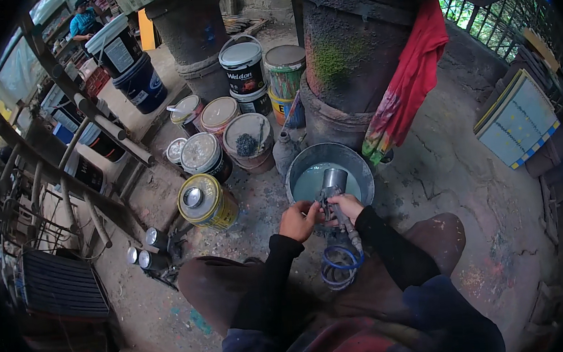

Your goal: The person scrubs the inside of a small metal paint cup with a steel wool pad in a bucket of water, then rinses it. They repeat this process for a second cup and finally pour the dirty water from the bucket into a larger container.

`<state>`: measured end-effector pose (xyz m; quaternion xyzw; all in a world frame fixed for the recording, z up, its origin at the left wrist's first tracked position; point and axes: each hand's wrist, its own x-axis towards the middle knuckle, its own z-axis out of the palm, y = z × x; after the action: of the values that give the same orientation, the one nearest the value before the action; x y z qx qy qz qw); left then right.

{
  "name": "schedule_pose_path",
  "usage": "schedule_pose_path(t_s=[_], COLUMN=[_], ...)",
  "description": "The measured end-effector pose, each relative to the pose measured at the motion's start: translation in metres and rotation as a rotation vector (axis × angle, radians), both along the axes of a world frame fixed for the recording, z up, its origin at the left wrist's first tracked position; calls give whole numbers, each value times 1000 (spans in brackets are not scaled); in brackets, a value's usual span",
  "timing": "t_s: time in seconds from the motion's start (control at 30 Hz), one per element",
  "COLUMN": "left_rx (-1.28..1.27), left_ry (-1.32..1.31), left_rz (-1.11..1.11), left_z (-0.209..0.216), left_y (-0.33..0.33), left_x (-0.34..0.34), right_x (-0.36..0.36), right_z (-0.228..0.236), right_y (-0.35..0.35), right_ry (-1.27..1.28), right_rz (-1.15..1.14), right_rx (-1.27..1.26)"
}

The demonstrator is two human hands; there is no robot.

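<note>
A metal spray gun (333, 192) with a steel cup on top is held over a round metal basin (360, 163) of pale cloudy liquid. My right hand (346, 207) grips the gun's handle. My left hand (298, 219) is closed on the gun's left side by the body. A coiled blue hose (341, 265) hangs from the bottom of the handle, above my lap. Black sleeves cover both of my forearms.
Several paint tins and buckets crowd the ground at left, among them a yellow tin (207, 202). Behind the basin stands a large dark drum (357, 51) with a red cloth (413, 79) draped on it. A person in blue (84, 23) is far back left.
</note>
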<state>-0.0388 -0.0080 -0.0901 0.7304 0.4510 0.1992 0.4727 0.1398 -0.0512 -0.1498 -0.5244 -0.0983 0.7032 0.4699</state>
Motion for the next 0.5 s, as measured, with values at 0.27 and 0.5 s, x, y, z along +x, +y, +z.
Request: schedule_pose_path(t_s=[0.27,0.5], left_rx=[158,-332], left_ry=[163,-144], left_rz=[109,172], left_z=[-59,-42], left_y=[16,18], left_x=[34,58], right_x=[-14,-23], right_z=[46,68], right_y=[-37,-56], right_ry=[-293,-928], right_rz=[-72,-208], right_rx=[169,464])
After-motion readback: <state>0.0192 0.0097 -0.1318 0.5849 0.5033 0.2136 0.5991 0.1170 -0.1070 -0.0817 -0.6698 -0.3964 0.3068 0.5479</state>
